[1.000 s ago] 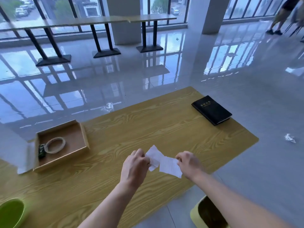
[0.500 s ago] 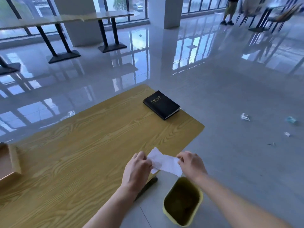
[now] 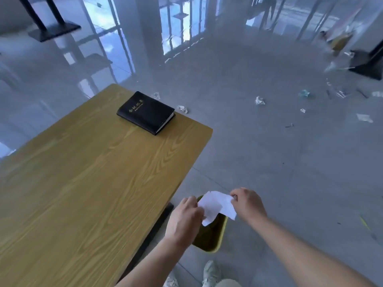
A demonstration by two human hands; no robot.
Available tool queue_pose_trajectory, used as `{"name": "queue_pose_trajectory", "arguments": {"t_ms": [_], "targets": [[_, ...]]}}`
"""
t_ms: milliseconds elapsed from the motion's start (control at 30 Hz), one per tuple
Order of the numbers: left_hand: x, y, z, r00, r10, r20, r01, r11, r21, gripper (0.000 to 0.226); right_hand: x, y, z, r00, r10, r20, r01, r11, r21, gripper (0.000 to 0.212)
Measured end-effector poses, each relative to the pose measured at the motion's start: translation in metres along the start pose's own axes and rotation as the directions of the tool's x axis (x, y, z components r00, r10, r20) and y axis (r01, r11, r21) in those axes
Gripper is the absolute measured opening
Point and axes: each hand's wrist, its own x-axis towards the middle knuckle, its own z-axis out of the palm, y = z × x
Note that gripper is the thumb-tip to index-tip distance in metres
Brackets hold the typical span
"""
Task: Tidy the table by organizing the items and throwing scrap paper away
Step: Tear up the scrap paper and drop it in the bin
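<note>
While hands pinch paper (image 3: 217, 206), bin (image 3: 215, 245) below

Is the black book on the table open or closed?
Closed. The black book lies flat on the table with its cover shut and gold lettering facing up; page edges show along one side.

Glossy grey floor (image 3: 269, 162), black table base (image 3: 54, 31) far left, white sneakers (image 3: 210, 273) below

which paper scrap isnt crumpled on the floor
The flat white sheet held between left hand and right hand over the yellow bin; the others lie on the floor.
</note>
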Motion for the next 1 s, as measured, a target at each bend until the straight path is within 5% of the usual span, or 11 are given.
{"name": "queue_pose_trajectory", "arguments": {"t_ms": [233,533,733,1000], "targets": [[-0.003,-0.02,0.095,0.96,-0.083,0.269,0.058,0.993,0.101,0.017,0.047,0.062,0.089,0.985,0.117,0.125,-0.124,0.991,0.051,0.019],[0.019,-0.067,0.218,0.885,-0.329,0.33,0.313,0.944,0.103,0.016,0.1,0.106,0.217,0.966,0.138,0.22,-0.159,0.984,0.078,0.022],[0.025,-0.1,0.29,0.852,-0.333,0.405,0.287,0.942,0.172,0.013,0.131,0.13,0.287,0.946,0.173,0.273,-0.182,0.983,0.008,0.023],[0.039,-0.124,0.361,0.817,-0.288,0.5,0.177,0.95,0.258,0.011,0.175,0.125,0.333,0.956,-0.066,0.287,0.121,0.977,-0.177,0.017]]}}
